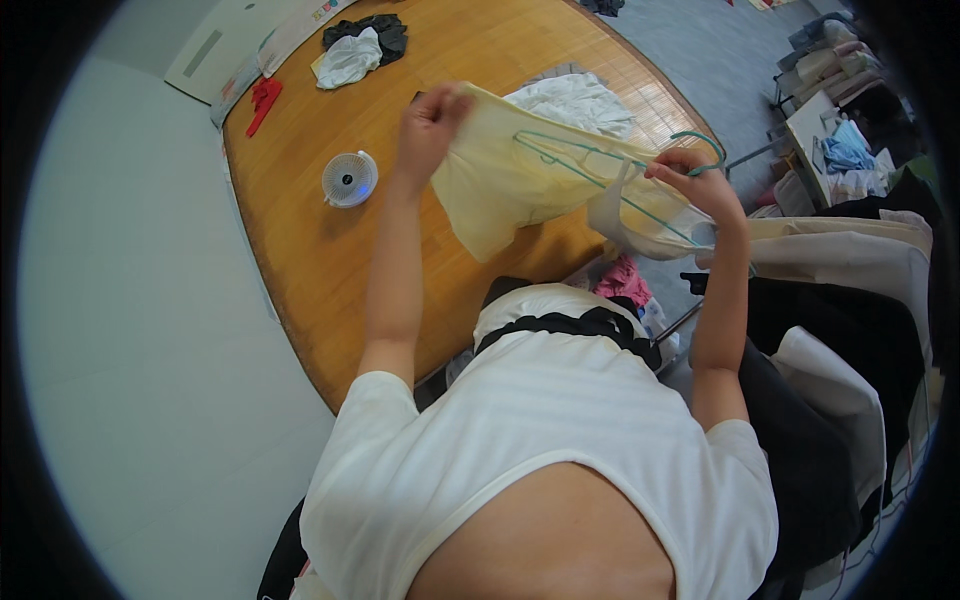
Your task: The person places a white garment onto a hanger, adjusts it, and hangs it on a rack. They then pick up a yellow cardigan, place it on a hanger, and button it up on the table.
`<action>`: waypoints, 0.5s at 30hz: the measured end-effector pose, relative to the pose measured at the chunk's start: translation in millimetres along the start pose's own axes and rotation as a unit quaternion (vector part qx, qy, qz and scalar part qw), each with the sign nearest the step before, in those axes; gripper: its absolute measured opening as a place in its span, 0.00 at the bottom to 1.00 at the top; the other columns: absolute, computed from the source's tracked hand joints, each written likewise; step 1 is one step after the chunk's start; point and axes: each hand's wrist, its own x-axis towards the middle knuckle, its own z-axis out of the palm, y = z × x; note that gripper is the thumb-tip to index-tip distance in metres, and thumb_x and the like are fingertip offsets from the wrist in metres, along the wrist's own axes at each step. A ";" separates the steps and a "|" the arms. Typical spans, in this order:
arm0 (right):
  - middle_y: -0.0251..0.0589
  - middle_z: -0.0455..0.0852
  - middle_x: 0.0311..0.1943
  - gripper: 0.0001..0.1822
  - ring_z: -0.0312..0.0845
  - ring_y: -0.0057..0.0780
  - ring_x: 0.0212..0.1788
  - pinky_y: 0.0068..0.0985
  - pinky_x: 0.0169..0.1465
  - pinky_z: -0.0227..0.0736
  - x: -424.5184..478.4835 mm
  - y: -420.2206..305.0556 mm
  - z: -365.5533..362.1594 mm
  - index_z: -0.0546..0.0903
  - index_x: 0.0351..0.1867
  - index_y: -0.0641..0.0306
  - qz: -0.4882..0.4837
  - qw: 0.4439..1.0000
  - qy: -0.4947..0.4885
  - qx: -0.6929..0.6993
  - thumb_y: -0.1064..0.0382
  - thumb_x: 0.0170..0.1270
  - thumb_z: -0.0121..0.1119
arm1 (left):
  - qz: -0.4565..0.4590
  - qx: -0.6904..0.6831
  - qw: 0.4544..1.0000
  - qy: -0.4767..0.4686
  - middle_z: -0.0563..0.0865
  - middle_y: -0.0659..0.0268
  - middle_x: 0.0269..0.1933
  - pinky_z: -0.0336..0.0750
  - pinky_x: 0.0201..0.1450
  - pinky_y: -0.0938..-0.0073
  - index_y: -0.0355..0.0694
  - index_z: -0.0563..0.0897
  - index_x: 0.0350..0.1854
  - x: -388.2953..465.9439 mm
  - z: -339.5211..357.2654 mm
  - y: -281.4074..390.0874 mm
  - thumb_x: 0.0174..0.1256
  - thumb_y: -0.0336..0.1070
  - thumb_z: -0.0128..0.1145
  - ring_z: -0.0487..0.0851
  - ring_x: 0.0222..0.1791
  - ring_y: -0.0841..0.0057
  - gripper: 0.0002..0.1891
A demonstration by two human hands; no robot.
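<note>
A pale yellow garment (517, 176) is stretched between my hands above a wooden platform. My left hand (439, 120) pinches its upper left edge with closed fingers. By its neck, a teal clothes hanger (592, 174) is held in my right hand (694, 180), with the hook curving up past the knuckles. The hanger's lower bar overlaps the sheer cloth, and a whitish strap or collar part (611, 210) hangs near my right hand. Whether the hanger lies inside or in front of the garment I cannot tell for sure.
A small white fan (349, 180) stands on the wooden platform (315, 262). Heaped clothes (574, 103) lie beyond the garment; white and black clothes (352, 56) and a red cloth (262, 105) lie farther back. At right, a rack bears hanging clothes (832, 315). Pink cloth (624, 281) sits near my waist.
</note>
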 end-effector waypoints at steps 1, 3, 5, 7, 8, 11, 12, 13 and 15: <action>0.32 0.82 0.26 0.10 0.72 0.14 0.28 0.16 0.33 0.67 -0.2 -3.9 1.7 0.81 0.33 0.71 0.003 1.000 0.011 -0.003 0.63 0.62 0.56 | -0.039 0.011 0.993 -0.110 0.77 0.78 0.25 0.65 0.28 0.89 0.38 0.82 0.37 -9.0 6.1 1.1 0.63 0.35 0.57 0.69 0.25 0.93 0.06; 0.33 0.83 0.26 0.10 0.73 0.15 0.29 0.17 0.34 0.68 0.9 -9.7 5.5 0.81 0.34 0.72 0.009 1.000 0.029 -0.008 0.64 0.62 0.56 | -0.038 0.022 0.957 -0.286 0.78 0.75 0.25 0.68 0.30 0.86 0.38 0.82 0.38 -27.0 27.9 0.5 0.62 0.34 0.58 0.71 0.27 0.90 0.06; 0.33 0.82 0.26 0.09 0.73 0.15 0.29 0.18 0.35 0.69 0.8 -6.3 5.3 0.81 0.34 0.72 -0.010 0.999 0.046 0.027 0.65 0.62 0.57 | 0.000 0.020 0.930 -0.367 0.80 0.71 0.29 0.70 0.36 0.82 0.39 0.82 0.39 -33.9 52.0 3.9 0.60 0.33 0.59 0.75 0.32 0.86 0.07; 0.32 0.81 0.26 0.09 0.72 0.16 0.28 0.18 0.34 0.69 0.6 -4.1 6.7 0.81 0.34 0.72 -0.035 0.997 0.047 0.053 0.65 0.62 0.57 | -0.007 0.022 0.919 -0.393 0.82 0.67 0.37 0.70 0.44 0.77 0.39 0.81 0.40 -33.5 61.4 11.4 0.57 0.31 0.60 0.78 0.40 0.79 0.09; 0.32 0.81 0.25 0.09 0.72 0.16 0.27 0.19 0.34 0.68 -0.2 -4.4 7.9 0.81 0.34 0.72 -0.051 0.996 0.040 0.061 0.65 0.62 0.58 | 0.076 0.099 0.946 -0.298 0.82 0.67 0.39 0.69 0.47 0.74 0.41 0.81 0.42 -30.4 62.0 9.1 0.56 0.34 0.61 0.77 0.43 0.77 0.11; 0.33 0.79 0.24 0.08 0.71 0.18 0.26 0.19 0.33 0.68 -5.0 -14.6 12.4 0.81 0.34 0.71 -0.091 0.994 0.044 0.031 0.66 0.61 0.58 | 0.239 0.272 0.927 -0.098 0.79 0.66 0.45 0.65 0.56 0.67 0.45 0.80 0.46 -20.0 66.3 2.9 0.55 0.41 0.62 0.74 0.51 0.71 0.16; 0.33 0.79 0.23 0.08 0.71 0.18 0.26 0.19 0.33 0.68 -6.4 -17.4 13.1 0.81 0.34 0.72 -0.104 0.993 0.050 0.013 0.66 0.61 0.59 | 0.243 0.301 0.916 -0.105 0.78 0.66 0.47 0.63 0.58 0.65 0.46 0.79 0.47 -18.4 68.3 4.0 0.54 0.42 0.62 0.72 0.53 0.69 0.17; 0.34 0.77 0.23 0.08 0.70 0.18 0.27 0.19 0.32 0.66 -4.9 -12.3 15.1 0.81 0.33 0.72 -0.105 0.992 0.061 0.041 0.66 0.61 0.59 | 0.249 0.330 0.904 -0.111 0.78 0.65 0.48 0.61 0.60 0.63 0.47 0.79 0.48 -15.8 69.6 5.5 0.53 0.43 0.62 0.71 0.54 0.68 0.19; 0.35 0.75 0.23 0.09 0.69 0.18 0.27 0.18 0.31 0.64 -8.5 -8.0 9.7 0.81 0.32 0.72 -0.110 0.991 0.070 0.022 0.65 0.60 0.60 | 0.282 0.355 0.883 -0.122 0.78 0.65 0.48 0.61 0.58 0.63 0.45 0.78 0.49 -19.5 71.5 -6.1 0.54 0.42 0.62 0.73 0.52 0.68 0.19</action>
